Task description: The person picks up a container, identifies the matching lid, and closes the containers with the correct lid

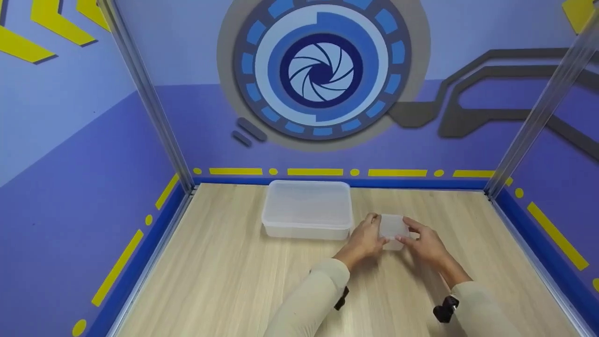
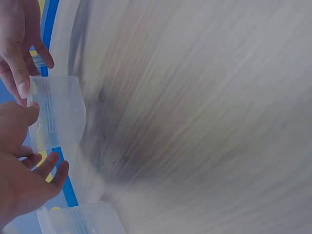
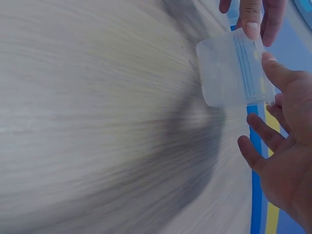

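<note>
A small translucent plastic container (image 1: pixel 392 227) with a lid is between my two hands, near the back right of the wooden table. My left hand (image 1: pixel 367 238) pinches its left side, thumb at the near edge of the lid and index finger at the far edge. On the opposite side, my right hand (image 1: pixel 427 244) grips the lid's edge the same way. In the left wrist view, the remaining fingers of the left hand (image 2: pixel 29 170) are spread off the container's wall. Through the clear walls of the small container (image 3: pixel 224 70) no contents can be made out.
A larger translucent container (image 1: pixel 306 206) with its lid on stands left of my left hand, near the back wall. The wooden tabletop (image 1: pixel 224 281) is bounded by printed blue panels (image 1: pixel 187 131) and metal posts (image 1: pixel 154 103) at the back corners.
</note>
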The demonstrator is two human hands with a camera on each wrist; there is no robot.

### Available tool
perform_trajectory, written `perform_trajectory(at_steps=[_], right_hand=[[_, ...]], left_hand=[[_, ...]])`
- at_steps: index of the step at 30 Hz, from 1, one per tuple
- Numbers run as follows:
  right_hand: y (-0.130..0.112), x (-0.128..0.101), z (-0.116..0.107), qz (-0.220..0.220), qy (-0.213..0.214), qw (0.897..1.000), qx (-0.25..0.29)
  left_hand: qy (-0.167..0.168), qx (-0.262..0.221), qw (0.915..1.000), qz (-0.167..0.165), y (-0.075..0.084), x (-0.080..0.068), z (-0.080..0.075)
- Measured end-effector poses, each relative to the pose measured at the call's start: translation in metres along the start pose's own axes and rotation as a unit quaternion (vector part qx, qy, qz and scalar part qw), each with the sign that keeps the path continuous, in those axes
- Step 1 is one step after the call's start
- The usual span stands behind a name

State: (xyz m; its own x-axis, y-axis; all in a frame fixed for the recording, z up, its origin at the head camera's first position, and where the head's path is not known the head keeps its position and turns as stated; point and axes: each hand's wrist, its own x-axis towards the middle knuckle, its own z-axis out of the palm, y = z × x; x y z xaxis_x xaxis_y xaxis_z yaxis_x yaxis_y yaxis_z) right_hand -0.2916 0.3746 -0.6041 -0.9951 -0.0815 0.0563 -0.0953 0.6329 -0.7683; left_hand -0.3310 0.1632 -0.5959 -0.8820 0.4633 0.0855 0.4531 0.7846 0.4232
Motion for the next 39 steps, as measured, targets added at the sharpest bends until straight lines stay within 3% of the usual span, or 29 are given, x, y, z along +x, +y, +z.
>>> perform_trajectory(at_steps=[12,21,29,39], right_hand=[[-0.001,0.003,0.000,0.014,0.006,1.000,0.019],[-0.001,0.006,0.001,-0.002,0.009,1.000,-0.015],[-0.006,0.003,0.000,-0.024,0.009,0.999,-0.036],[-0.023,0.008,-0.013,-0.073,-0.023,0.985,-0.152]], left_hand=[[0.001,0.012,0.9999,-0.008,-0.001,0.005,-0.002],[0.011,0.008,0.9998,-0.014,-0.007,0.004,0.005],[0.038,-0.008,0.9990,0.020,-0.010,-0.005,0.007],[-0.032,-0.003,0.9995,0.002,-0.015,-0.010,-0.013]])
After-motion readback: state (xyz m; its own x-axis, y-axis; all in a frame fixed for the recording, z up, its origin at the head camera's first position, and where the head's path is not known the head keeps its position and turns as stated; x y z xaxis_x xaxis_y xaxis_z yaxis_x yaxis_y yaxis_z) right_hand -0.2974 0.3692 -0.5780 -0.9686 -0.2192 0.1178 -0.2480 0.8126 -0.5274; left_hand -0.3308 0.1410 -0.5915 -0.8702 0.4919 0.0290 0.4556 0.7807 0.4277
